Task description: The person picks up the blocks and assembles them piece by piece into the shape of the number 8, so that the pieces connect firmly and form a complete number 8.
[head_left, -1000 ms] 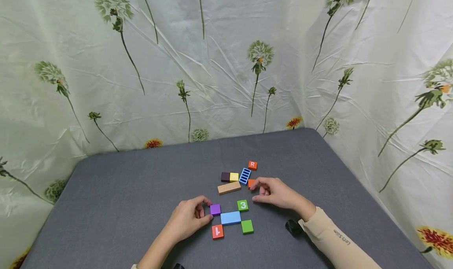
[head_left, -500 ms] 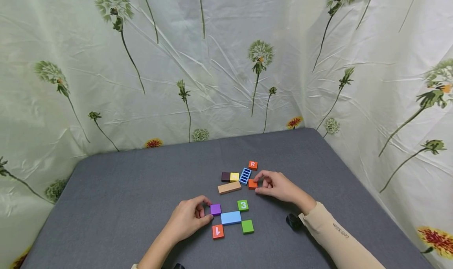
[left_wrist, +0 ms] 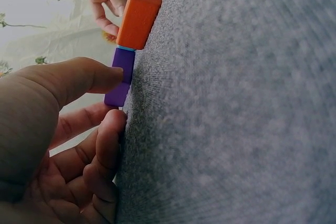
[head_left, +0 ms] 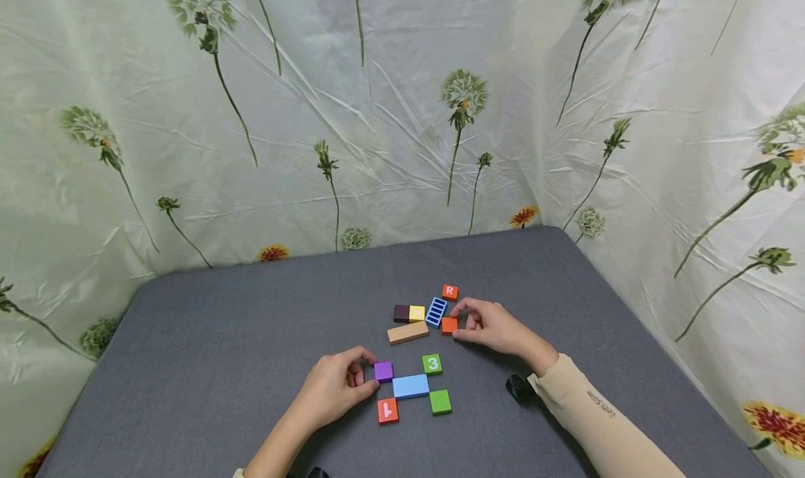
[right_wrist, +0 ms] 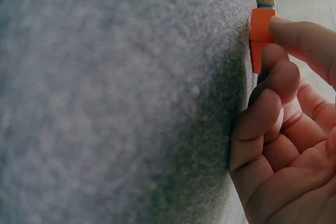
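Observation:
My left hand (head_left: 336, 387) pinches a square purple block (head_left: 383, 372) by its left side, thumb at the near corner and index finger at the far one. In the left wrist view the thumb lies on that purple block (left_wrist: 119, 74). Farther back, my right hand (head_left: 497, 331) has thumb and index finger at the right side of a plain orange block (head_left: 449, 326). The right wrist view shows the thumb tip on the orange block (right_wrist: 262, 27), the other fingers curled below. A light blue rectangular block (head_left: 411, 386) lies flat beside the purple one.
Around the blue block lie an orange numbered block (head_left: 388, 411), a green block marked 3 (head_left: 432, 364) and a plain green block (head_left: 440, 402). Farther back are a wooden bar (head_left: 407, 333), dark (head_left: 401, 314) and yellow (head_left: 417, 314) blocks, a blue striped block (head_left: 437, 312) and an R block (head_left: 450, 293).
My right hand has moved slightly right and away from me, uncovering the orange block, which stays in place. The left hand and the purple block have not visibly moved.

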A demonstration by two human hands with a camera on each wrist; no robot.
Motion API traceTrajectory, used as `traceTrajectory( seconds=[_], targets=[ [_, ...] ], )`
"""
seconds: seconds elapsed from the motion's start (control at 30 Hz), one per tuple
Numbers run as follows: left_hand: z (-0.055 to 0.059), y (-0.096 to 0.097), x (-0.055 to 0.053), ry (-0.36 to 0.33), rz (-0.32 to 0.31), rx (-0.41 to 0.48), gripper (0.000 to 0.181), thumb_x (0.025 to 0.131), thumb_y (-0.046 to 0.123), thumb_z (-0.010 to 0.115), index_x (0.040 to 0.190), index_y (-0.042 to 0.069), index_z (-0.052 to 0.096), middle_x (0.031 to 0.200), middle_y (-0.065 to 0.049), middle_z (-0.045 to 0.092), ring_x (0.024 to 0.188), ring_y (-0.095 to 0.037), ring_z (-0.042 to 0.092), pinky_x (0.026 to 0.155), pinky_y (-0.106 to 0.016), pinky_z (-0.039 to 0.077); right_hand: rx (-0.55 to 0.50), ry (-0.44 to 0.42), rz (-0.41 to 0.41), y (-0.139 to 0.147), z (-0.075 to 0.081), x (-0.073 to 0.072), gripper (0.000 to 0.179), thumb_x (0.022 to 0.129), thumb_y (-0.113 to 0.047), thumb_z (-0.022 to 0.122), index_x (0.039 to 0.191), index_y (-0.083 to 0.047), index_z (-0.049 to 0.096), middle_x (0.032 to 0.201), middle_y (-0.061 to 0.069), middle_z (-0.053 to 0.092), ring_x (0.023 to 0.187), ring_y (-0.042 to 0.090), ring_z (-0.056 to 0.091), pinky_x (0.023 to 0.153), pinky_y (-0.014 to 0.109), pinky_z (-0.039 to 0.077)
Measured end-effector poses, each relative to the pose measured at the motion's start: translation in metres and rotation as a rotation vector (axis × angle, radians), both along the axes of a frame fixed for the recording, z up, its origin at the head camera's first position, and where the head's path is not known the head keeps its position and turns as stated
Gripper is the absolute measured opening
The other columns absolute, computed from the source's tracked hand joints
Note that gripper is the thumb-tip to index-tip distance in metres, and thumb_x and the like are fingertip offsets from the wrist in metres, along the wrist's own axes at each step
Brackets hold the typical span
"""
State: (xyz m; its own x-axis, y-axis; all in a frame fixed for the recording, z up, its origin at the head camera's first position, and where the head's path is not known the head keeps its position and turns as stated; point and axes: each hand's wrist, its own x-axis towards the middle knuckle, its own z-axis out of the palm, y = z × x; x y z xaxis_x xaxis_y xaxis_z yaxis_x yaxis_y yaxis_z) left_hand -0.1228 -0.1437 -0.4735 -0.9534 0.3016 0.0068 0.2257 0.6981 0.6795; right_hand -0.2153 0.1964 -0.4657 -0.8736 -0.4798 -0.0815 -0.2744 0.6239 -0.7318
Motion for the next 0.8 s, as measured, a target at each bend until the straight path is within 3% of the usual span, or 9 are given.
traceTrajectory(
  seconds=[0.8],
  targets=[
    [-0.0002, 0.0001, -0.0001, 0.005, -0.001, -0.006, 0.027, 0.086, 0.019, 0.09, 0.107, 0.019, 0.073, 0.072, 0.011, 0.054, 0.062, -0.001, 0.047, 0.058, -0.022, 0.036, 0.057, 0.026, 0.002, -0.0037, 0.0027, 0.0027, 0.031, 0.097, -0.018, 0.081, 0.123, -0.007, 0.068, 0.074, -0.007, 0.056, 0.063, 0.005, 0.048, 0.061, 0.022, 0.04]
  ],
)
